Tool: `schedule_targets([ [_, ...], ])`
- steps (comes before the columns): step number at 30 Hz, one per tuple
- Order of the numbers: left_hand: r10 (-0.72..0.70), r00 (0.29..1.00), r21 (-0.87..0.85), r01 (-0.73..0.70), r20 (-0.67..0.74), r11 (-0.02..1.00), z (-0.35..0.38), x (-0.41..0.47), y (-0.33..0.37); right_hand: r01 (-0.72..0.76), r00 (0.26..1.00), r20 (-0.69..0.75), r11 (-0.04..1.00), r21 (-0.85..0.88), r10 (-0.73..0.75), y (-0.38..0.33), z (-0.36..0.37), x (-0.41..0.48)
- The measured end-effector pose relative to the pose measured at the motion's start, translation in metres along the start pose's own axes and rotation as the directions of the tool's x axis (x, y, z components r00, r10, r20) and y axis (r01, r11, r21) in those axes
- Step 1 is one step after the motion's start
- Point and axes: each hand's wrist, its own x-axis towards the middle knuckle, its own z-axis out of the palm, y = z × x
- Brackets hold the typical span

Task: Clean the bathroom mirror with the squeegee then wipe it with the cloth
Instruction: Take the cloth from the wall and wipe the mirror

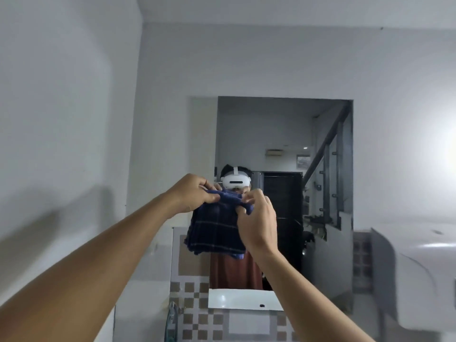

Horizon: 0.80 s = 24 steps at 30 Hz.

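Presently: cloth stage, judged | left hand and right hand each pinch top edge of dark checked cloth, held up before mirror | squeegee unseen | next: bunch cloth, press to glass.

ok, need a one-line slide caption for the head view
Both hands, left hand and right hand, hold a dark blue checked cloth up by its top edge before the bathroom mirror.

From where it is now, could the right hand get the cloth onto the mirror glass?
Probably yes: the right hand pinches the cloth with the left hand directly before the mirror, nothing visible between them.
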Motion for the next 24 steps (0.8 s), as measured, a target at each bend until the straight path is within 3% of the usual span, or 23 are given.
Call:
schedule_targets([
  [2,0.038,0.999,-0.031,-0.037,0.003,0.999,0.007,0.013,0.02,0.046,0.998,-0.047,0.996,-0.079,-0.05,0.0,-0.003,-0.002],
  [7,0.11,0.993,-0.134,-0.106,0.029,0.985,0.019,0.034,0.062,-0.032,0.997,0.067,0.98,-0.198,0.046,0.002,-0.007,-0.001],
  [13,0.188,0.982,-0.188,-0.181,0.02,0.965,0.023,0.045,0.091,0.034,0.992,-0.108,0.95,-0.309,-0.071,0.004,-0.008,0.027],
  [15,0.187,0.982,-0.232,-0.189,-0.033,0.954,0.022,0.05,0.092,0.091,0.981,-0.134,0.938,-0.333,-0.143,0.005,-0.008,0.041],
  [17,0.147,0.972,-0.279,-0.195,-0.185,0.94,0.026,0.059,0.084,0.122,0.97,-0.15,0.922,-0.367,-0.189,0.006,-0.009,0.058],
  [18,0.133,0.944,-0.227,-0.206,-0.301,0.952,0.029,0.065,0.073,0.131,0.965,-0.163,0.912,-0.388,-0.208,0.006,-0.011,0.067],
  [20,0.207,0.857,0.057,-0.205,-0.472,0.977,0.041,0.069,0.044,0.154,0.956,-0.166,0.892,-0.426,-0.244,0.005,-0.013,0.085],
  [22,0.388,0.781,0.347,-0.234,-0.489,0.908,0.055,0.071,0.01,0.186,0.948,-0.142,0.86,-0.475,-0.283,0.002,-0.015,0.103],
  [24,0.563,0.725,0.555,-0.3,-0.397,0.776,0.068,0.074,-0.017,0.226,0.936,-0.12,0.825,-0.518,-0.332,-0.004,-0.018,0.123],
])
